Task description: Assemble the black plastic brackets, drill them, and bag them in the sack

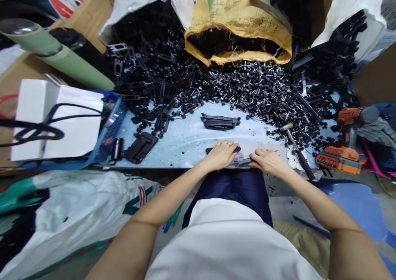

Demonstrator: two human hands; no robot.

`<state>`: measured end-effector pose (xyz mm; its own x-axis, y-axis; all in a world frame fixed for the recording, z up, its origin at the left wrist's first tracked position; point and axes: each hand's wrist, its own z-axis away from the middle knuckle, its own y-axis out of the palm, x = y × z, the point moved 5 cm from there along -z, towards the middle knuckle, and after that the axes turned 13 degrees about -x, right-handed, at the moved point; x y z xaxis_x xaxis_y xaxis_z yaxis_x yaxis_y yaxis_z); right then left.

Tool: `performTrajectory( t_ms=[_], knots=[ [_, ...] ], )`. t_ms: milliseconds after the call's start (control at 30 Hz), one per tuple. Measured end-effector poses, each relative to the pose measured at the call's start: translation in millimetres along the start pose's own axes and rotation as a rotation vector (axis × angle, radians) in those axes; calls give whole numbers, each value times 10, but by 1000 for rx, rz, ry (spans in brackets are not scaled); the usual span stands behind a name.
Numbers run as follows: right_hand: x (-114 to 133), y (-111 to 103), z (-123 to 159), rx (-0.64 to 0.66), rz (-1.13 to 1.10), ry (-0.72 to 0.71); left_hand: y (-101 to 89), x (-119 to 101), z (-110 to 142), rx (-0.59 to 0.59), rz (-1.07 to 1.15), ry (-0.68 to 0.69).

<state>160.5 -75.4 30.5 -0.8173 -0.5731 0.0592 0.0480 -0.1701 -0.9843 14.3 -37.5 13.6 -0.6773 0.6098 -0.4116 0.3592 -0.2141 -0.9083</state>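
At the front edge of the light-blue bench [192, 140], my left hand [221, 154] is closed over a slim black plastic part [210, 150], whose ends stick out on both sides of the fingers. My right hand [267, 161] sits a little to the right with its fingers pinched together. What lies in that pinch is too small to name. Between both hands is a clear plastic piece [238, 160], partly hidden by the fingers. Beyond my left hand lies a folded black plastic assembly [220, 121], touched by neither hand.
Black-headed screws [256, 86] and black plastic parts [161, 74] heap up at the back under a yellow sack [238, 16]. A hammer [297, 150] and an orange cordless drill [345, 142] lie right. A blue basket [114, 127] and black bracket [140, 147] are left.
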Motion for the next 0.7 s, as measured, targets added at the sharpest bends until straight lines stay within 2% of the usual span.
performTrajectory(
  t_ms=[133, 367, 500, 567, 700],
  knots=[
    [50, 89, -38, 8, 78, 50, 27, -51, -61, -14, 9, 10],
    [198, -108, -69, -124, 127, 81, 75, 21, 42, -168, 55, 79],
    [210, -181, -100, -154, 137, 35, 88, 48, 82, -263, 96, 137],
    [169, -178, -99, -169, 134, 2, 99, 31, 91, -266, 103, 142],
    [-22, -73, -31, -177, 114, -21, 89, -58, -55, -170, 105, 143]
  ],
)
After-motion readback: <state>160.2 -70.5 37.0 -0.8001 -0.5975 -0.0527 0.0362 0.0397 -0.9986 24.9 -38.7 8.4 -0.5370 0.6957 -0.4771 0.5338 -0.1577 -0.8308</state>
